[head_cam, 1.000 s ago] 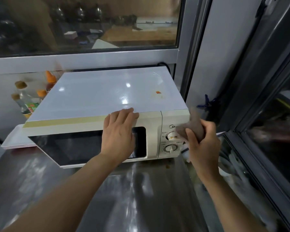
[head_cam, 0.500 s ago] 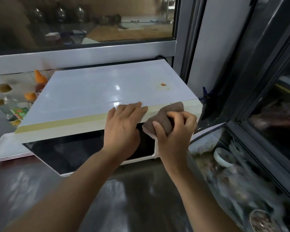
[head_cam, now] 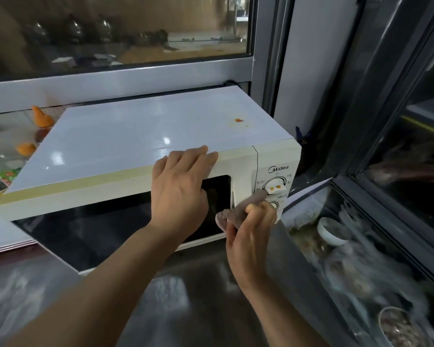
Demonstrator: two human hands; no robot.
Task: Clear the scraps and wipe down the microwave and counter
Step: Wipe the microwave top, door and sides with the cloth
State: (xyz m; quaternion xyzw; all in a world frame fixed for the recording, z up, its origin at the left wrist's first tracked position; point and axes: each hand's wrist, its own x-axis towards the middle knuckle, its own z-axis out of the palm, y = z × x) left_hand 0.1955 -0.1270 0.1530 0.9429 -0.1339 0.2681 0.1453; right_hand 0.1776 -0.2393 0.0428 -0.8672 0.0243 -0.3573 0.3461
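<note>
- Microwave (head_cam: 145, 146) stands on the steel counter (head_cam: 186, 309), set at an angle, its back against the window frame; white top, cream front, dark glass door facing the person.
- Counter surface nearest the camera: shiny metal with blurred pale streaks on the left side.
- Right hand (head_cam: 251, 241) nearest the body, raised in front of the microwave's lower right corner. Fingers curled round a brown cloth (head_cam: 238, 211), which is bunched in the grip; one end of the cloth points up toward the control panel and touches or nearly touches the area below the upper dial (head_cam: 273, 185). Exact contact cannot be told.
- Lower dial (head_cam: 274, 205) partly hidden behind the cloth and fingers.
- Left hand (head_cam: 181, 189) lies flat on the door's upper right part, fingers straight and close together, fingertips reaching over the front top edge onto the white top. Holds nothing.
- Small orange mark (head_cam: 239, 120) on the top, toward the back right corner.
- Right of the counter, lower down: a sink area with a white bowl (head_cam: 332, 231) and blurred dishes.
- Left of the microwave: stacked white trays (head_cam: 5, 241); behind, bottles with orange caps (head_cam: 42, 117).
- Farthest: window glass (head_cam: 115, 33) with dim reflections.
</note>
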